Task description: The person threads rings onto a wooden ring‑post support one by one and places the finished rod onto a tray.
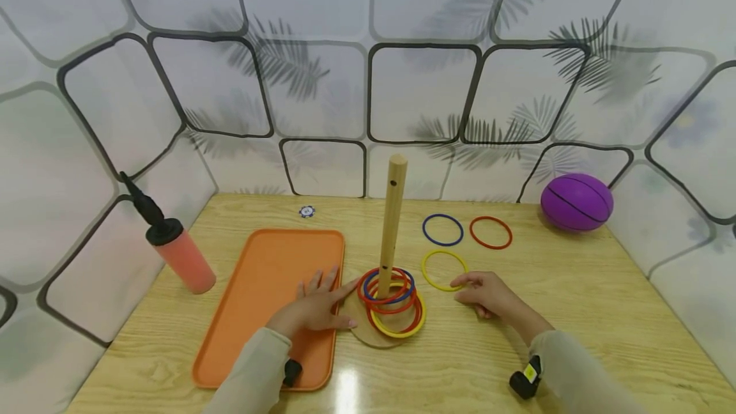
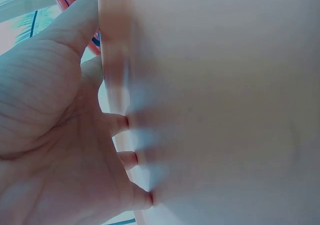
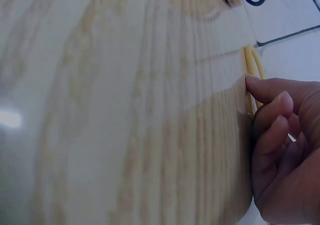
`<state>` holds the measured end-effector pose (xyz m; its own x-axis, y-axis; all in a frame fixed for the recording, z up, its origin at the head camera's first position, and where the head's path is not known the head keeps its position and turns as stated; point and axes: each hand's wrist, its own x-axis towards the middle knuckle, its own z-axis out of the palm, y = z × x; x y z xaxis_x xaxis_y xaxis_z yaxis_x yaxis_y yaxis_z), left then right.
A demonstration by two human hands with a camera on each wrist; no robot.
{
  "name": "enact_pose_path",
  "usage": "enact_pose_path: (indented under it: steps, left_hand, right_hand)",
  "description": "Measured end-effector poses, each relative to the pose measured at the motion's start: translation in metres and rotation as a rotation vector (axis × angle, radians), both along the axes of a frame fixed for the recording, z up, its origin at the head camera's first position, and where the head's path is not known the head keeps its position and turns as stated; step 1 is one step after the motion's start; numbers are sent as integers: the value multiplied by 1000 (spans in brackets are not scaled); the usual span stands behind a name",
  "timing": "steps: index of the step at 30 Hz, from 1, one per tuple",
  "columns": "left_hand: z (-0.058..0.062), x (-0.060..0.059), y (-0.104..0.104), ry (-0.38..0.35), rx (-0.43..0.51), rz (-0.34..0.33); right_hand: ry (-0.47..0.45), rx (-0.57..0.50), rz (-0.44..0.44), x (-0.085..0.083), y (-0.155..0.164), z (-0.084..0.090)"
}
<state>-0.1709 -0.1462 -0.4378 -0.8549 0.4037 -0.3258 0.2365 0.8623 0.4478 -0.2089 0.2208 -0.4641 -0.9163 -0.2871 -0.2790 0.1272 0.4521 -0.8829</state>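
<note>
A wooden peg (image 1: 393,209) stands on a round base (image 1: 368,332) with several red, blue and yellow rings (image 1: 393,302) stacked round it. My left hand (image 1: 315,307) lies flat with straight fingers on the orange tray (image 1: 270,273), its index fingertip at the base's edge. The left wrist view shows that hand (image 2: 60,135) pressed on the tray (image 2: 225,110). My right hand (image 1: 489,296) rests on the table with its fingers loosely curled. Its index fingertip touches a loose yellow ring (image 1: 444,270) that lies flat. The right wrist view shows that hand (image 3: 285,150) and the ring (image 3: 251,65).
A blue ring (image 1: 443,229) and a red ring (image 1: 490,232) lie behind the yellow one. A purple ball (image 1: 577,202) sits at the back right. A pink hand pump (image 1: 175,248) leans at the left wall. A small chip (image 1: 307,211) lies behind the tray. Patterned walls enclose the wooden table (image 1: 575,312).
</note>
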Motion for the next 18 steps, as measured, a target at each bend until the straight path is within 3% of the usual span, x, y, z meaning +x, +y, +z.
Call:
enact_pose_path:
  steps: [18]
  left_hand:
    - [3,2,0,-11,7,-1]
  right_hand:
    - [136,109,-84,14,-6,0]
